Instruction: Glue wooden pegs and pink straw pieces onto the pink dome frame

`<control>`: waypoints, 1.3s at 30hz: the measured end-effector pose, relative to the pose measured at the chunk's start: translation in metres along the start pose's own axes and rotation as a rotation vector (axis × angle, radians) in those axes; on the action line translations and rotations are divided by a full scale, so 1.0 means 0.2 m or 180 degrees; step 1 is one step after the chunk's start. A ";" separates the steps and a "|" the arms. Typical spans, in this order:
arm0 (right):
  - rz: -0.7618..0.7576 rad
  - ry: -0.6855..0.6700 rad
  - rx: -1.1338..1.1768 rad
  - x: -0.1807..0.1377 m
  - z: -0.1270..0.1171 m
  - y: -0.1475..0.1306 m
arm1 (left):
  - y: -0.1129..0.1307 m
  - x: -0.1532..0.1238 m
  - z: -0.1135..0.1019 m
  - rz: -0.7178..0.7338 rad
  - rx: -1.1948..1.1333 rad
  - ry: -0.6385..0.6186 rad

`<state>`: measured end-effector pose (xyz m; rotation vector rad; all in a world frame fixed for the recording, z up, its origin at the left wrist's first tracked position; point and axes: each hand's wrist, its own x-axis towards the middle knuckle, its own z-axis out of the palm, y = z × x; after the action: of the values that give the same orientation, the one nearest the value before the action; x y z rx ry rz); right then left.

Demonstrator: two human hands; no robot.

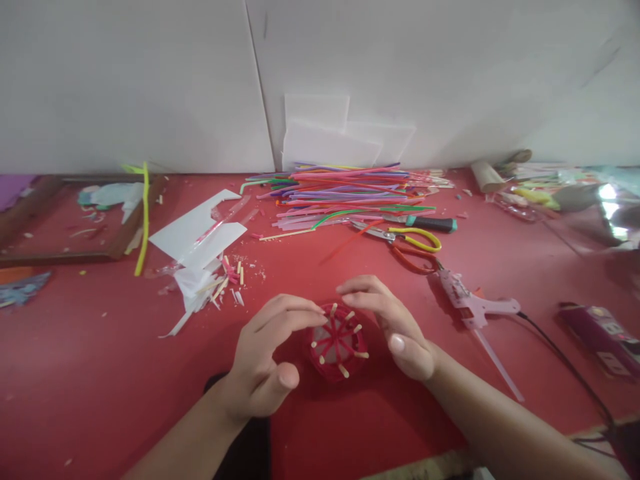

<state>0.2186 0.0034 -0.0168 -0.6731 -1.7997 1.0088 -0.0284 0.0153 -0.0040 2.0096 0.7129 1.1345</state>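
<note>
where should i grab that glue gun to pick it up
Take the glue gun by its handle, the pale pink leg that juts toward the right, coming from above. It lies flat on the red table, clear of the right hand. Its nozzle points up toward the scissors, and a glue stick trails from its rear.

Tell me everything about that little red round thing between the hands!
The small red woven basket sits on the red table. Its wall looks like red strands wound round pale wooden sticks, whose tips poke out around the rim. Red spokes cross in the middle like a wheel. The left hand touches its upper left rim with its fingertips; the right hand curves over its upper right edge.
</note>
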 end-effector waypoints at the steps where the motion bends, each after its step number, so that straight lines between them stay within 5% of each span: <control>1: -0.0093 0.0120 -0.0063 -0.01 0.00 0.00 | 0.00 0.00 0.00 0.0006 -0.0007 0.0007; 7: -0.0575 0.0351 -0.0576 -0.04 -0.02 -0.01 | 0.03 0.03 0.00 0.0169 0.0172 0.0052; 20: -0.0763 0.0445 -0.0438 -0.04 -0.01 0.02 | 0.04 0.04 0.02 0.0224 0.0319 0.0047; 31: -0.0425 0.0383 -0.0007 -0.03 0.00 -0.03 | 0.02 0.03 0.01 0.0273 0.0089 -0.0044; 39: -0.0472 0.0365 -0.0015 -0.03 0.00 -0.03 | 0.00 -0.01 0.02 -0.0452 -0.0097 -0.0025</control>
<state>0.2203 -0.0040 -0.0140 -0.5795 -1.7252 0.8507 -0.0257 0.0130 -0.0068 1.9049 0.8157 1.0481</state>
